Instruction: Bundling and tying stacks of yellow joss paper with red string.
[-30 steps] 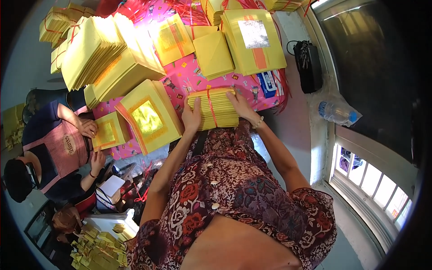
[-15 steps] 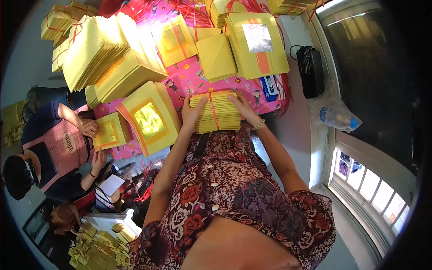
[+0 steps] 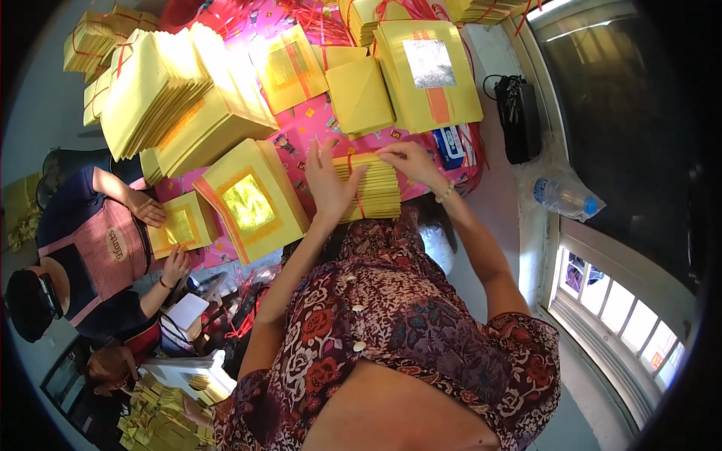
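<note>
A bundle of folded yellow paper sits at the near edge of the table in front of me. A narrow red ribbon runs around its middle. My left hand lies over the bundle's left end, fingers stretched out and the thumb apart, reaching toward the ribbon. Above the bundle's far right part, my right hand has thumb and fingertips pinched together. What they hold, if anything, is too small to make out.
Tall stacks of yellow paper crowd the pink patterned tablecloth. Flat yellow sheets lie beyond the bundle. At left, a co-worker's hands rest on a smaller stack. A bagged bottle is at right.
My hands have let go of the bundle's two ends. The left hand has turned upward and opened over it; the right has lifted into a pinch. The co-worker's hands shifted on their stack.
</note>
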`<state>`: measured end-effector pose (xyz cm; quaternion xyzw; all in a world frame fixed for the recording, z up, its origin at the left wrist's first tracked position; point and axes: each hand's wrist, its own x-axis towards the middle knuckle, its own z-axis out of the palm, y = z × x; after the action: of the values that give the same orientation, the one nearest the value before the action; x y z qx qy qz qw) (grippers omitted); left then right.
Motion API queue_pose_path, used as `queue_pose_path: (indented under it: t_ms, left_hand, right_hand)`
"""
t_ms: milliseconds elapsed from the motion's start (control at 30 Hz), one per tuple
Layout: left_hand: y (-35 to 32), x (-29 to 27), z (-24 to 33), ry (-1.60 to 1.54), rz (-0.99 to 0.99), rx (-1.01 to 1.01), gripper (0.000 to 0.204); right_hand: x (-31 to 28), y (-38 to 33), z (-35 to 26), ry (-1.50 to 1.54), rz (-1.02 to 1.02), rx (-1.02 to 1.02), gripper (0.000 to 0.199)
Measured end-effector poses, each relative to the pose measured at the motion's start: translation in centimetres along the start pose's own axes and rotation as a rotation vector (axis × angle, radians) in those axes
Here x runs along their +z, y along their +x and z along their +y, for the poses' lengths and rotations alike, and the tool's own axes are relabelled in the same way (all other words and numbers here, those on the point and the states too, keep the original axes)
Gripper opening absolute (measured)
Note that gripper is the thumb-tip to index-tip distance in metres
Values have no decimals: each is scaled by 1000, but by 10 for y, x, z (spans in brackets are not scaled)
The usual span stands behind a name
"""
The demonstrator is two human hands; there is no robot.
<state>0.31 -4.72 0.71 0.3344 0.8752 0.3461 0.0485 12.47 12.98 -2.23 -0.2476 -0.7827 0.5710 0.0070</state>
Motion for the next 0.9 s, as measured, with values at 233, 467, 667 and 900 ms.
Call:
queue_pose_path:
  t_ms: [233,467,667,900]
  left_hand:
    - [6,17,9,83,-59,91,67]
    - [0,20,12,-40,-151,417,19]
    - [-11,11,-1,98,-249,666,40]
    - [-25,10,8,381,-279,696,53]
  right_hand:
    - [-20,20,-21,-162,-272,-76,21]
    - [-12,16,-24,-521,-169,-421,17]
    - [-19,19,-26,-733,-304,-468,12]
    - [-12,16,-32,-781,-233,-498,14]
